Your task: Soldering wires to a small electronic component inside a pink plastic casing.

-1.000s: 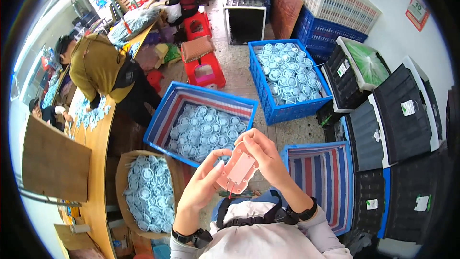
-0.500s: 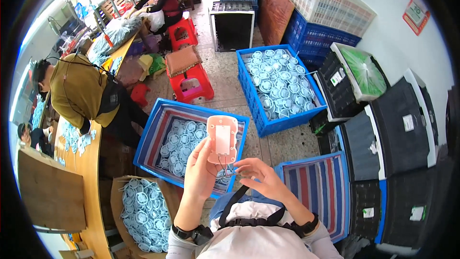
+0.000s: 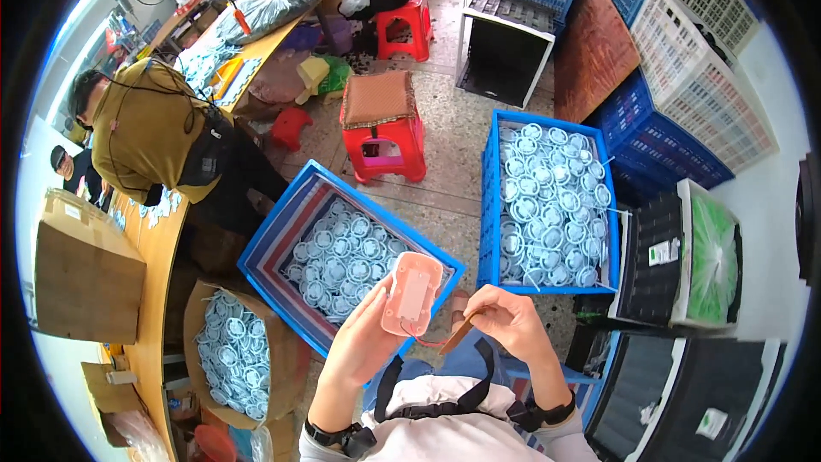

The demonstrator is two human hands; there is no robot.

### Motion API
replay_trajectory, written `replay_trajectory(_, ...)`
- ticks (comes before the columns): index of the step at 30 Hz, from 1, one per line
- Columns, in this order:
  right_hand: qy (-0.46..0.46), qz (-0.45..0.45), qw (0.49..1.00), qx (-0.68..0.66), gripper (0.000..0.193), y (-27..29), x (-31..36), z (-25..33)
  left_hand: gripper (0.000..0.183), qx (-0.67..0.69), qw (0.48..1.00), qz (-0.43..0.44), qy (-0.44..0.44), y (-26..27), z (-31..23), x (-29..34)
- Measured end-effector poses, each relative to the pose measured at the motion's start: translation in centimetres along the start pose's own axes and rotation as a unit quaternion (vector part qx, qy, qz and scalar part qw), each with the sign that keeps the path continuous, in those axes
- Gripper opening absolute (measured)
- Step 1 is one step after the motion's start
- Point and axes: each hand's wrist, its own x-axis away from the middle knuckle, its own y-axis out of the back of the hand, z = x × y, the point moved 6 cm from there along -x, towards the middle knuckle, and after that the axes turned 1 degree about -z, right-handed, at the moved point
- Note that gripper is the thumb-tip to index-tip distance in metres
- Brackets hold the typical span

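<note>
In my left hand [image 3: 363,334] is a pink plastic casing [image 3: 412,293] with rounded corners, a pale rectangular panel in its middle and small round posts. My fingers are closed around its left side. Thin red and dark wires [image 3: 419,339] come out of its lower end toward a flat brown piece [image 3: 459,334]. My right hand [image 3: 505,317] pinches that piece by its upper end, and it hangs tilted. What kind of part it is I cannot make out. Both hands are over the near corner of a blue crate [image 3: 278,193] lined with striped cloth, holding pale blue round plastic parts [image 3: 338,248].
Another blue crate [image 3: 489,205] of pale blue parts stands right of centre. A cardboard box [image 3: 282,342] of them sits at the lower left. A red stool [image 3: 389,154] is ahead. A co-worker [image 3: 154,133] bends over the long table [image 3: 154,291]. Black bins [image 3: 654,248] line the right.
The head view has shifted, so the surroundings sit differently. The casing now tilts to the right. My right hand has drawn away from the casing, and the brown piece now shows in it.
</note>
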Motion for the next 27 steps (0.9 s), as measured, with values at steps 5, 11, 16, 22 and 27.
replay_trajectory(5, -0.014, 0.07, 0.997, 0.019, 0.011, 4.5, -6.6, 2.7, 0.042, 0.006, 1.0, -0.008, 0.01, -3.4, 0.6, -4.8)
replay_trajectory(11, -0.036, 0.138, 0.987, 0.072, 0.012, 5.5, -9.6, 4.3, 0.048, 0.056, 0.997, 0.02, -0.042, -5.9, -0.5, -6.8)
replay_trajectory(16, -0.018, 0.134, 0.986, 0.098, 0.011, 5.5, -9.5, 5.4, 0.052, 0.04, 0.994, 0.009, -0.099, -5.5, -0.9, -5.5)
replay_trajectory(22, 0.01, 0.092, 0.994, 0.05, 0.016, 3.8, -8.1, 7.1, 0.054, 0.001, 0.995, 0.044, -0.093, -4.7, -0.6, -2.7)
replay_trajectory(27, -0.004, 0.109, 0.993, 0.044, 0.017, 0.2, -6.6, 7.4, 0.052, -0.009, 0.993, 0.108, -0.056, -3.6, 0.9, -0.3)
